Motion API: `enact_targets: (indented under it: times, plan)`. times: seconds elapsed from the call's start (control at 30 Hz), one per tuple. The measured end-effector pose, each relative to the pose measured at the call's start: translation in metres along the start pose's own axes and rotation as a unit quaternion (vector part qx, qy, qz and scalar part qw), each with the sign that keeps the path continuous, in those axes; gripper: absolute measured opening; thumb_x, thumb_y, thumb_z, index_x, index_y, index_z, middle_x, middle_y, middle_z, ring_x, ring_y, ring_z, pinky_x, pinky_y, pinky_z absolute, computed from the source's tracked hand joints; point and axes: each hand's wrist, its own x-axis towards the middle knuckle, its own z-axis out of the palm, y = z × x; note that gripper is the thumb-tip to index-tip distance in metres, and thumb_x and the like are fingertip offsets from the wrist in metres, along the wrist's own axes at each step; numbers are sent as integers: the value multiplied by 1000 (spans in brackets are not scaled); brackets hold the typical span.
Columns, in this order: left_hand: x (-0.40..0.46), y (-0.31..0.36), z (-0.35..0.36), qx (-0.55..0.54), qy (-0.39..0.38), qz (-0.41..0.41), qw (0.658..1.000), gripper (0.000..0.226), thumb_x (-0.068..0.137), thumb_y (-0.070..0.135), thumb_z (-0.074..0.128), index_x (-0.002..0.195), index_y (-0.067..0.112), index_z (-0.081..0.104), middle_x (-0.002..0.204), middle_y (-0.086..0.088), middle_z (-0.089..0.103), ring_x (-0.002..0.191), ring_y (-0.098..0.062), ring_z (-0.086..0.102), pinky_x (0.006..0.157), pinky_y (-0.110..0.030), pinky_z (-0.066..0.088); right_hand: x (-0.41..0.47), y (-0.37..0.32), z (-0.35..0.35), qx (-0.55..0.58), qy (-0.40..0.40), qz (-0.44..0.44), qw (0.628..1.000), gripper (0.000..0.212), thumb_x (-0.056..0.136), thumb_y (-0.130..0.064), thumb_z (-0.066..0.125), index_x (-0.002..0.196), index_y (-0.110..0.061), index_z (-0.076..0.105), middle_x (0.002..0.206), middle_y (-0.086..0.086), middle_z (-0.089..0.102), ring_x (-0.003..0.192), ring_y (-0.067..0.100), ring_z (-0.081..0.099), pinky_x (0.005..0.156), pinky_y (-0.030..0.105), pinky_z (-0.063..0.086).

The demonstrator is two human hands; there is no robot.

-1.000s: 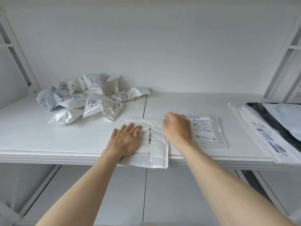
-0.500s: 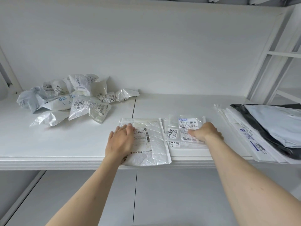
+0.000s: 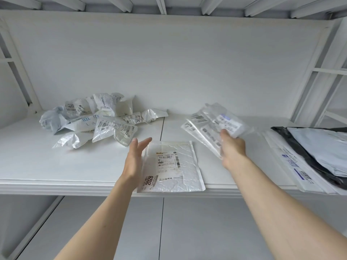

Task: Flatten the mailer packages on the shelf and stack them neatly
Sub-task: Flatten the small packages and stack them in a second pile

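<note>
Flat bubble mailer [image 3: 171, 167], crinkled silvery-white, lay on shelf [image 3: 56, 166]. Left hand [image 3: 135, 158] spread; right hand [image 3: 231, 149] gripped clear plastic mailers [image 3: 210, 126].

Mailers spread across one shelf, two hands over its front edge.

A flat padded mailer [image 3: 171, 167] lies at the front middle of the shelf [image 3: 56, 171], its near edge overhanging the lip. Behind it and to the left, against the back wall [image 3: 169, 62], sits a heap of crumpled mailers [image 3: 101, 121]. At the far right lies a stack of flat mailers [image 3: 309, 158]. The left hand [image 3: 135, 158] is at the padded mailer's left edge. The right hand [image 3: 231, 149], right of that mailer, holds a bundle of thin mailers [image 3: 210, 124] lifted off the shelf, between the padded mailer and the stack.
</note>
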Motion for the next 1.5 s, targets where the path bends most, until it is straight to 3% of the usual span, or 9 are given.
enact_targets:
  times: [0.2, 0.3, 0.37, 0.5, 0.67, 0.8, 1.2, 1.37, 1.5]
  plan:
    - [0, -3, -6, 12, 5, -10, 1000, 55, 105, 44, 14, 132, 21, 55, 124, 11, 60, 80, 15, 58, 75, -12, 42, -29, 32, 29, -157, -209, -25, 965, 49, 85, -29, 75, 125, -13, 51, 117, -2, 63, 103, 19, 61, 82, 32, 48]
    - [0, -4, -4, 36, 3, -19, 999, 51, 104, 47, 20, 132, 26, 57, 118, 12, 63, 100, 0, 61, 91, -26, 41, -33, 49, 25, -221, -284, -83, 929, 74, 82, -17, 78, 139, -25, 31, 128, -8, 53, 115, 13, 55, 95, 27, 44]
    - [1, -4, -2, 100, -7, -3, 995, 46, 100, 49, 30, 130, 31, 60, 136, 14, 51, 126, -8, 48, 108, -31, 33, -26, 60, 22, -281, -305, -94, 905, 65, 79, -18, 79, 134, -15, 46, 127, -4, 61, 113, 15, 61, 100, 36, 49]
    - [1, -7, 8, 250, -11, 29, 968, 39, 101, 36, 40, 134, 26, 58, 143, 8, 50, 134, -12, 43, 106, -27, 30, -26, 58, 18, -439, -247, -140, 853, 30, 80, -39, 67, 90, -11, 61, 100, 10, 65, 100, 31, 61, 84, 40, 50]
    - [4, -13, 25, 410, -36, 13, 911, 41, 93, 33, 49, 134, 35, 54, 155, 12, 34, 140, -17, 37, 110, -35, 30, -28, 59, 15, -518, -199, -136, 821, 42, 85, -46, 58, 118, -19, 58, 123, 11, 51, 119, 34, 47, 96, 36, 44]
    - [5, -9, 57, 355, -55, 7, 933, 43, 90, 26, 50, 132, 30, 59, 157, 4, 31, 144, -15, 30, 110, -29, 25, -18, 49, 4, -465, -219, -122, 849, 62, 87, -30, 61, 145, -19, 40, 139, 10, 35, 123, 30, 50, 101, 32, 43]
    - [15, -12, 131, 153, -113, -11, 982, 28, 96, 28, 49, 117, 31, 65, 133, 10, 52, 124, -10, 45, 96, -30, 36, 19, 13, -78, -458, -136, -145, 866, 49, 88, -10, 62, 136, -14, 54, 139, 6, 53, 126, 22, 51, 99, 24, 39]
    - [31, -5, 94, 236, -57, 22, 970, 28, 95, 19, 48, 115, 27, 67, 133, 5, 55, 120, -13, 50, 93, -24, 34, 9, 17, -62, -602, -89, -238, 757, 52, 94, -17, 51, 145, -23, 41, 152, 3, 32, 140, 27, 27, 109, 36, 25]
    - [49, 5, 36, 400, 23, 28, 916, 36, 93, 18, 51, 126, 25, 62, 152, -8, 31, 131, -21, 43, 107, -30, 34, -17, 23, -14, -599, -207, -290, 717, 54, 97, -26, 45, 149, -26, 33, 158, 0, 23, 147, 21, 10, 113, 38, 18]
